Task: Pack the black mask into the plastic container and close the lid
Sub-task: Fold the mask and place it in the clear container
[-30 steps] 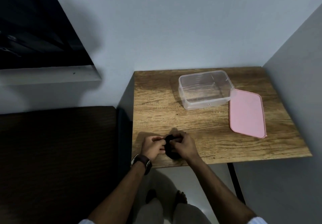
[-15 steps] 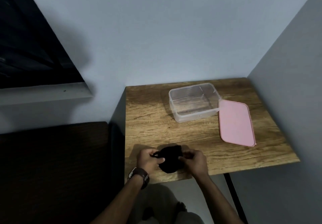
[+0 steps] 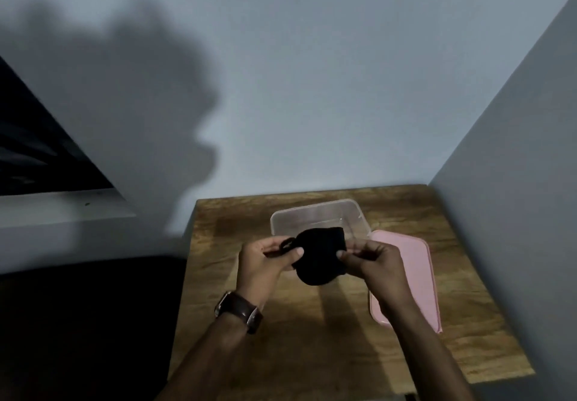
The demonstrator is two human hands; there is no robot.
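Low in centre frame, both hands hold a black mask [image 3: 320,255].
Left hand [image 3: 265,265] and right hand [image 3: 371,260] each have a narrow grip pinching its edges, likely carrying it toward the open plastic container [image 3: 315,216].

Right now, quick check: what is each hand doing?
Left hand: closed, pinching the left edge of the folded black fabric mask.
Right hand: closed, pinching the mask's right edge.

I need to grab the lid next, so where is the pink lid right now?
The pink lid lies flat on the wooden table, right of the clear container, partly behind the right hand.
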